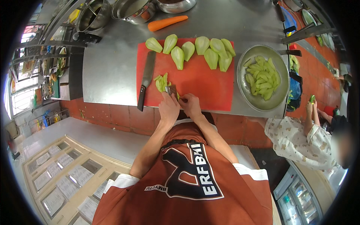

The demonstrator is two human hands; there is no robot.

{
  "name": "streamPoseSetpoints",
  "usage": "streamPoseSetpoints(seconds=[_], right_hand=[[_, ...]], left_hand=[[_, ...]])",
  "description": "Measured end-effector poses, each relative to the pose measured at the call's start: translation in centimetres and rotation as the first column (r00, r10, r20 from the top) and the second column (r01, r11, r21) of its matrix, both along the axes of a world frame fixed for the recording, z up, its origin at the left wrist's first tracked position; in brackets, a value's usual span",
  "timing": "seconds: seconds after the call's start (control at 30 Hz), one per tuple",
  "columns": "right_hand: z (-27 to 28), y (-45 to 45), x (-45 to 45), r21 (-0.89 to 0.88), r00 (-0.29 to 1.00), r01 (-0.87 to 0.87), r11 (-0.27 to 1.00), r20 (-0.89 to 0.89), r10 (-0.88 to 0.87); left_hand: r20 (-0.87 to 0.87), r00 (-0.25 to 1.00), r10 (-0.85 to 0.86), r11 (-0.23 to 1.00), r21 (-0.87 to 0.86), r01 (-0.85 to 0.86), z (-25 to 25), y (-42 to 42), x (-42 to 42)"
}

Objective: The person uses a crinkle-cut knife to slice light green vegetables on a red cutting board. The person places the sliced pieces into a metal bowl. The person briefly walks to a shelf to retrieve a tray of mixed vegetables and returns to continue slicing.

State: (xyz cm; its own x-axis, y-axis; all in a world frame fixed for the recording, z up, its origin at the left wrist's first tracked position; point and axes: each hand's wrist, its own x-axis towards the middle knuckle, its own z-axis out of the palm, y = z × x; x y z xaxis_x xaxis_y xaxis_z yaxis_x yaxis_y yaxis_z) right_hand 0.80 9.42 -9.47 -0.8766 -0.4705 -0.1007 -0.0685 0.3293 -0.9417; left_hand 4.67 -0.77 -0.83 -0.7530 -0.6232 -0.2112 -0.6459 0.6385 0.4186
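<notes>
My left hand grips a crinkle cutter with a corrugated metal blade, low over the red cutting board. Close beside it, the fingers of my right hand pinch a pale green piece, mostly hidden by the fingers and blade. Ridged green slices lie in a small pile just beyond the cutter. Several peeled pale green chayote pieces rest along the board's far side. A kitchen knife with a black handle lies on the board's left edge, its handle end toward me.
Right of the board, a metal strainer bowl holds cut green slices. A carrot lies beyond the board on the steel table, near metal pots. Knife handles project at the right edge. Another person is at right.
</notes>
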Motion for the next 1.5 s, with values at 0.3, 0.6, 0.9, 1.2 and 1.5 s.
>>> streamPoseSetpoints(seconds=[0.3,0.6,0.9,1.2,1.5], right_hand=[[-0.2,-0.1,-0.1,0.004,0.999,-0.005,1.000,0.051,0.004],[-0.4,-0.3,-0.2,0.040,0.999,-0.035,0.999,0.025,0.034],[0.1,-0.6,0.9,0.052,0.999,0.008,0.999,0.036,-0.010],[0.8,-6.5,1.2,0.183,0.916,0.005,0.983,-0.395,0.069],[-1.2,-12.8,-1.5,0.459,0.754,-0.071,0.886,-0.556,0.348]], left_hand=[[-0.003,1.000,0.023,1.000,-0.019,-0.023,0.2,0.7,-0.4],[0.088,0.995,-0.041,0.996,-0.076,0.048,-1.1,1.0,-0.5],[-0.212,0.964,0.161,0.979,0.155,-0.129,-4.0,-4.8,3.6],[-0.157,0.975,0.157,0.977,0.170,-0.130,1.7,-16.7,4.0],[-0.056,0.998,-0.008,0.990,0.141,0.016,-1.6,-20.4,3.4]])
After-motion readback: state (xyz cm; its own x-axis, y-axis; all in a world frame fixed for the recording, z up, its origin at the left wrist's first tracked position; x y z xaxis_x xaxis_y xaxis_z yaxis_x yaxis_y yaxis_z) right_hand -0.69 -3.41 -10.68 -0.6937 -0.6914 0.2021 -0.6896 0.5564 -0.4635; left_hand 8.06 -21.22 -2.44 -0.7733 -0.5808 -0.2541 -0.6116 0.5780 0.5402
